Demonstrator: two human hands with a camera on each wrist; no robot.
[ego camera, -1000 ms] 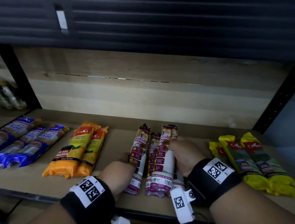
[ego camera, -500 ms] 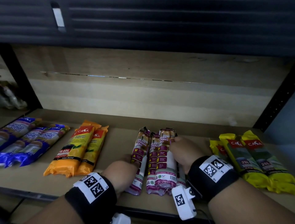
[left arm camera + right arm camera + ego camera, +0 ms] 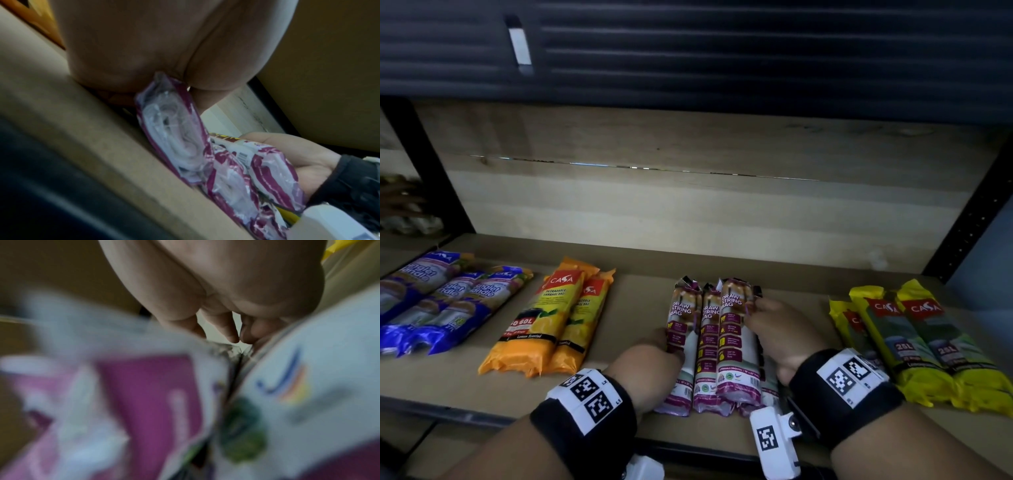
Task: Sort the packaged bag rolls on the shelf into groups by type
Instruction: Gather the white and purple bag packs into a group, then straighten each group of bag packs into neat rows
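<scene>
At the shelf's front edge, the left hand presses the left flank of the purple packs; the right hand curls its fingers onto their right side. The packs lie between both hands, long axes pointing toward the back wall. Farther off lie orange packs, blue packs and yellow packs, already grouped.
</scene>
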